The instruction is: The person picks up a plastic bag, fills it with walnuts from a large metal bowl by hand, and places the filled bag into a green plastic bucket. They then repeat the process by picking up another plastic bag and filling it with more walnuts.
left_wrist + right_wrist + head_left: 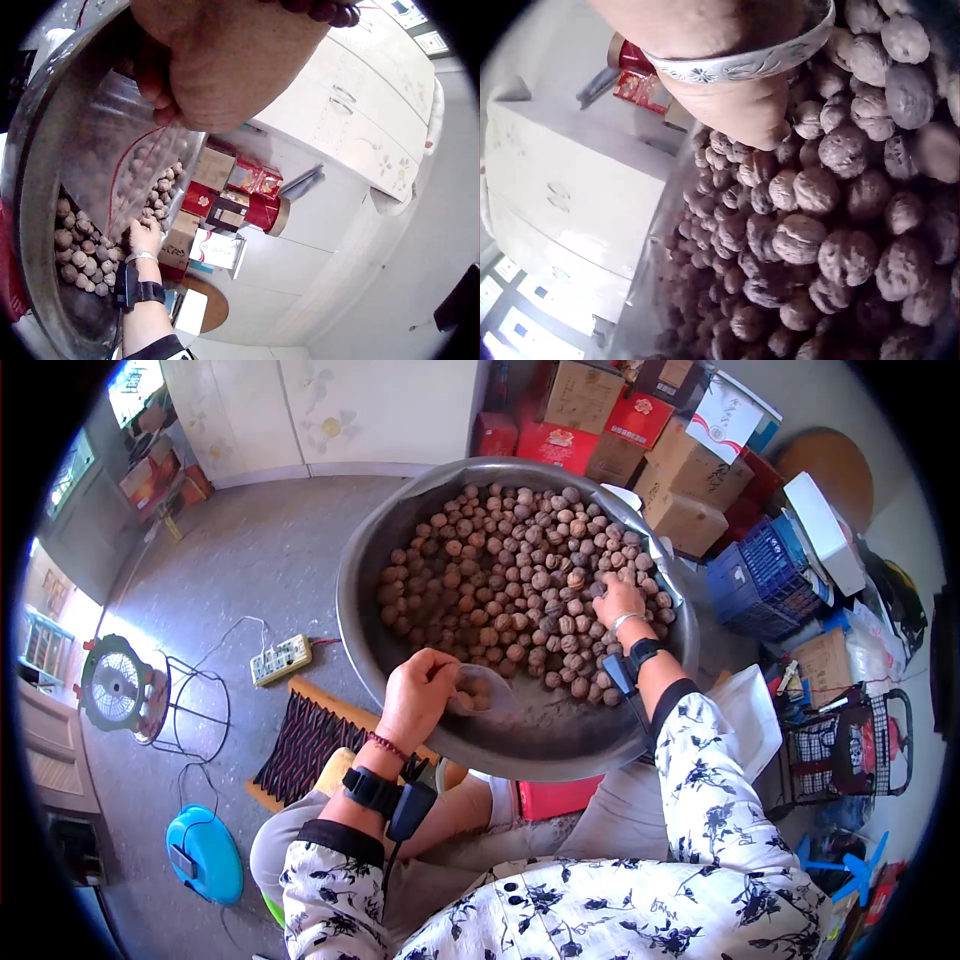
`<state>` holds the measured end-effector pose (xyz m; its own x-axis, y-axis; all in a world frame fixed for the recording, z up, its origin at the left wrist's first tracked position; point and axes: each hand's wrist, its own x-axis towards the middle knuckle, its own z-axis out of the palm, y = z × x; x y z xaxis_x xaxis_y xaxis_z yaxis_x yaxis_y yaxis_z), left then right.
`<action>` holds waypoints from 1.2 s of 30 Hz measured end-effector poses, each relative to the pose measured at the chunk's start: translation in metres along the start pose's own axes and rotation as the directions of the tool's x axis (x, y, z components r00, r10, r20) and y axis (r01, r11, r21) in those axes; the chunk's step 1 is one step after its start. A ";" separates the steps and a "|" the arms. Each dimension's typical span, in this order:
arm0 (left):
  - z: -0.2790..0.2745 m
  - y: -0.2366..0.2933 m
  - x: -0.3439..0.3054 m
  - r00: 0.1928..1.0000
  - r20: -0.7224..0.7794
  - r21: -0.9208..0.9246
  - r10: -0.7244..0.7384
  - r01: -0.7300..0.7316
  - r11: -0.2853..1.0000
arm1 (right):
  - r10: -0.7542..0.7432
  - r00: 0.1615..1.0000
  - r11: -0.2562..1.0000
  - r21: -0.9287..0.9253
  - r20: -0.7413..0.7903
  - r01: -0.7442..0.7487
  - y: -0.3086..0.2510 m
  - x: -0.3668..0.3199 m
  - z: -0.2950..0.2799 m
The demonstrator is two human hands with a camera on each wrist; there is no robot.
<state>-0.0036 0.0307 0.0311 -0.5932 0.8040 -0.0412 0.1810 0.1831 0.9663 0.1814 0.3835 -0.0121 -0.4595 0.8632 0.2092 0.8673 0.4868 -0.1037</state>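
A wide metal basin (350,590) holds a heap of walnuts (520,570). Over its near left rim my left hand (418,695) pinches the top of a clear plastic bag (490,695) with a few walnuts inside. The left wrist view shows the bag (112,150) with a red line along its edge, hanging from the left hand (217,67). On the right side of the heap my right hand (620,600) reaches down among the walnuts, fingers bent; what lies under them is hidden. In the right wrist view walnuts (802,240) lie below the right hand (742,105).
Cardboard and red boxes (690,470) are stacked behind the basin, with a blue crate (760,580) to the right. At left are a fan (115,685), a power strip (281,660) and a woven stool (310,745). White cabinets (340,410) stand at the back.
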 end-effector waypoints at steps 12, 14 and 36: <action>-0.001 -0.004 0.003 1.000 -0.013 -0.016 0.019 -0.019 1.000 | -0.473 0.856 0.659 0.562 -0.208 0.500 -0.102 -0.118 -0.100; 0.000 -0.005 0.004 0.999 -0.023 -0.009 0.035 -0.035 0.999 | -0.546 0.798 0.571 0.583 -0.256 0.578 -0.116 -0.136 -0.110; 0.000 -0.005 0.007 0.999 -0.031 -0.008 0.021 -0.021 1.000 | -0.493 0.850 0.432 0.900 0.187 0.053 -0.120 -0.167 -0.095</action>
<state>-0.0089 0.0350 0.0258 -0.6133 0.7897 -0.0129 0.1875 0.1614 0.9689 0.1724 0.1680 0.0577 -0.8539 0.5183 0.0474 0.1779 0.3762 -0.9093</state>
